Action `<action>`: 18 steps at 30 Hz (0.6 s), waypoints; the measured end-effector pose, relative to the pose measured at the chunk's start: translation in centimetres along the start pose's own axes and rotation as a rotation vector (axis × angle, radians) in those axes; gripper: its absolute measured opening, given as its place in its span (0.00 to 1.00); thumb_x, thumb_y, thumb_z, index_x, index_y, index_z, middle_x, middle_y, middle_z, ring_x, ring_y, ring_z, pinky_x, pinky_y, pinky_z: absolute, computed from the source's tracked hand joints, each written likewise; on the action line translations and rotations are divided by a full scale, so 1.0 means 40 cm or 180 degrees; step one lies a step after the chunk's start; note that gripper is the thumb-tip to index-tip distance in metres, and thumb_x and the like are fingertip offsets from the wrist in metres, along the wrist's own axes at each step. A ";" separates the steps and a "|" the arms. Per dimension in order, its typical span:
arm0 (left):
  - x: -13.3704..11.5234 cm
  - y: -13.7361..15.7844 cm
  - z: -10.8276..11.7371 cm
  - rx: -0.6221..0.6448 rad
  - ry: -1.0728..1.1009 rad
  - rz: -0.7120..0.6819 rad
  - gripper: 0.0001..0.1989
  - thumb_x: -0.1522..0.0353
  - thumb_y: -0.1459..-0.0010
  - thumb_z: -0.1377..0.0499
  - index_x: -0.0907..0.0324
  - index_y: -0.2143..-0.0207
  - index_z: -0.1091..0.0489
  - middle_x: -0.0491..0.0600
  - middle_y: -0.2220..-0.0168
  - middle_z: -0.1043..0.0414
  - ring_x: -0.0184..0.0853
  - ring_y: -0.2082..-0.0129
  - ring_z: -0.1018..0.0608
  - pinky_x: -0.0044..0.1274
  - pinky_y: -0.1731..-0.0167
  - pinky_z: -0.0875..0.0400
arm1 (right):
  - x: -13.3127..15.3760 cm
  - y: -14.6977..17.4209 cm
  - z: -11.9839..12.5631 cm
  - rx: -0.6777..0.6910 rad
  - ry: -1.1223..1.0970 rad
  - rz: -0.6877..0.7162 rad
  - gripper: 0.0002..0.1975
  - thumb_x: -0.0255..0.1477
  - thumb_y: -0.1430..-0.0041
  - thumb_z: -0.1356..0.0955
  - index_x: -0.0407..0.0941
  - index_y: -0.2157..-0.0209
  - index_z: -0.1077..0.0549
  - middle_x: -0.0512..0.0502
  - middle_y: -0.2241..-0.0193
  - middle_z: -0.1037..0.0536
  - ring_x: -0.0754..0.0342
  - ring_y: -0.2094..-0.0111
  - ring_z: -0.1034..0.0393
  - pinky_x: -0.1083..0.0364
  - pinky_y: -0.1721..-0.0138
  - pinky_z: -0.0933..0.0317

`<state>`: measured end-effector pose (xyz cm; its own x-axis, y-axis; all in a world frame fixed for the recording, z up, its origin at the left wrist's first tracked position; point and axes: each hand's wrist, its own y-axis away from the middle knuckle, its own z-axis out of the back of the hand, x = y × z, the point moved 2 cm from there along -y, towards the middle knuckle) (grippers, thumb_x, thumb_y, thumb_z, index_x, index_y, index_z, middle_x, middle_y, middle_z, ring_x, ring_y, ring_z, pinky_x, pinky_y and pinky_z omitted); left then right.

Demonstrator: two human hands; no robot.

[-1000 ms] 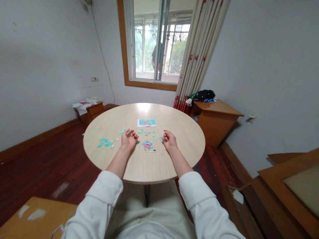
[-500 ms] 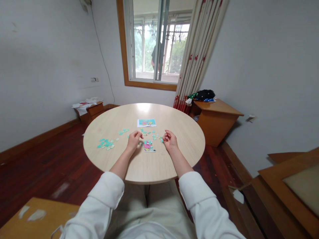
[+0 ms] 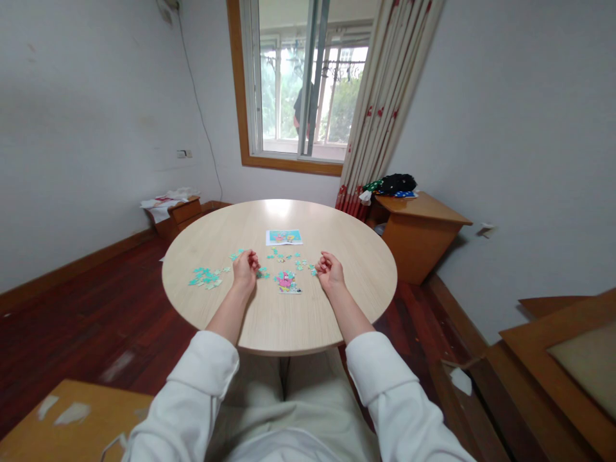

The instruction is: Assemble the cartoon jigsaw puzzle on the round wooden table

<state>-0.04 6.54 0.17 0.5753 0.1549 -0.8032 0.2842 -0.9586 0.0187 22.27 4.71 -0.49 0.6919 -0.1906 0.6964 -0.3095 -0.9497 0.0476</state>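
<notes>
A partly joined jigsaw puzzle (image 3: pixel 287 283) with a pink figure lies on the round table between my hands. My left hand (image 3: pixel 246 270) rests on its side left of it, fingers loosely curled and slightly apart, with nothing visible in them. Just beside its fingers are a few loose turquoise puzzle pieces (image 3: pixel 262 273). To the right, my right hand (image 3: pixel 330 271) lies palm inward, half curled, its fingers apart and seemingly holding nothing. Some small pieces (image 3: pixel 301 264) sit near its fingertips. A picture sheet (image 3: pixel 284 237) with the pink and yellow figures lies behind the puzzle.
A larger heap of turquoise pieces (image 3: pixel 206 278) is at the left of the round table (image 3: pixel 283 330). Behind it are a window (image 3: pixel 293 90) and a curtain (image 3: pixel 380 102). A wooden cabinet (image 3: pixel 416 224) bearing dark cloth stands at the right. Someone's dark clothing shows outside the window.
My left hand has drawn back to the left, away from the puzzle, and its fingers have turned upward. The pieces beside the puzzle are now uncovered. My right hand has hardly moved.
</notes>
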 end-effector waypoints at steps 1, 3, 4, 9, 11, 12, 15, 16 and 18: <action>-0.004 -0.004 0.006 -0.0081 0.0153 0.0065 0.05 0.70 0.57 0.46 0.61 0.82 0.40 0.39 0.87 0.43 0.22 0.88 0.43 0.17 0.86 0.50 | 0.000 -0.001 0.001 0.0008 0.0026 0.0010 0.05 0.24 0.62 0.32 0.43 0.78 0.33 0.58 0.88 0.38 0.66 0.86 0.52 0.62 0.84 0.56; -0.011 -0.012 0.018 -0.0184 0.0349 0.0152 0.05 0.71 0.57 0.46 0.61 0.81 0.41 0.39 0.87 0.44 0.21 0.89 0.44 0.16 0.86 0.52 | 0.001 -0.004 0.003 0.0028 0.0091 0.0032 0.05 0.25 0.62 0.31 0.43 0.78 0.33 0.58 0.88 0.38 0.66 0.86 0.52 0.61 0.84 0.56; -0.014 -0.015 0.023 -0.0219 0.0419 0.0168 0.05 0.71 0.56 0.46 0.60 0.81 0.42 0.38 0.87 0.45 0.21 0.89 0.45 0.16 0.86 0.53 | 0.001 -0.006 0.004 0.0041 0.0124 0.0044 0.06 0.26 0.62 0.31 0.43 0.78 0.33 0.58 0.88 0.39 0.66 0.86 0.52 0.61 0.84 0.55; -0.022 -0.019 0.033 -0.0274 0.0670 0.0246 0.07 0.71 0.56 0.47 0.60 0.82 0.45 0.38 0.88 0.50 0.21 0.90 0.47 0.17 0.87 0.55 | 0.001 -0.013 0.010 0.0060 0.0146 0.0094 0.07 0.26 0.63 0.31 0.43 0.78 0.33 0.59 0.88 0.39 0.66 0.86 0.52 0.61 0.84 0.56; -0.024 -0.017 0.032 -0.0291 0.0743 0.0307 0.07 0.71 0.56 0.48 0.60 0.82 0.45 0.38 0.88 0.52 0.21 0.90 0.48 0.17 0.87 0.56 | 0.001 -0.015 0.012 0.0027 0.0033 0.0073 0.06 0.25 0.64 0.31 0.43 0.79 0.33 0.58 0.88 0.39 0.67 0.86 0.52 0.62 0.84 0.56; -0.024 -0.015 0.032 -0.0300 0.0769 0.0329 0.07 0.72 0.56 0.48 0.60 0.82 0.45 0.38 0.89 0.52 0.21 0.90 0.49 0.17 0.87 0.56 | 0.001 -0.015 0.013 0.0013 -0.0031 0.0060 0.06 0.25 0.64 0.32 0.43 0.79 0.33 0.58 0.88 0.39 0.67 0.86 0.52 0.62 0.84 0.56; -0.027 -0.012 0.029 -0.0291 0.0801 0.0370 0.07 0.71 0.55 0.49 0.60 0.83 0.45 0.37 0.89 0.55 0.21 0.90 0.51 0.17 0.87 0.57 | 0.002 -0.017 0.014 -0.0005 -0.0137 0.0046 0.06 0.24 0.63 0.32 0.42 0.79 0.34 0.58 0.88 0.38 0.67 0.86 0.53 0.63 0.84 0.57; -0.027 -0.011 0.029 -0.0280 0.0804 0.0384 0.07 0.71 0.55 0.49 0.60 0.83 0.45 0.37 0.89 0.56 0.21 0.90 0.51 0.17 0.87 0.57 | 0.002 -0.017 0.014 -0.0007 -0.0128 0.0051 0.06 0.24 0.63 0.32 0.42 0.79 0.34 0.58 0.88 0.38 0.67 0.86 0.53 0.63 0.84 0.57; -0.028 -0.010 0.028 -0.0269 0.0816 0.0413 0.07 0.71 0.55 0.49 0.60 0.83 0.45 0.37 0.89 0.57 0.21 0.90 0.51 0.17 0.87 0.57 | 0.004 -0.017 0.015 -0.0014 -0.0075 0.0069 0.06 0.24 0.62 0.32 0.43 0.79 0.34 0.58 0.88 0.38 0.67 0.86 0.52 0.63 0.84 0.56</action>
<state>-1.66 6.48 0.38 0.7828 0.0979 -0.6146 0.2523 -0.9527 0.1696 22.98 5.19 -0.85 0.7001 -0.2169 0.6803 -0.3274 -0.9442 0.0359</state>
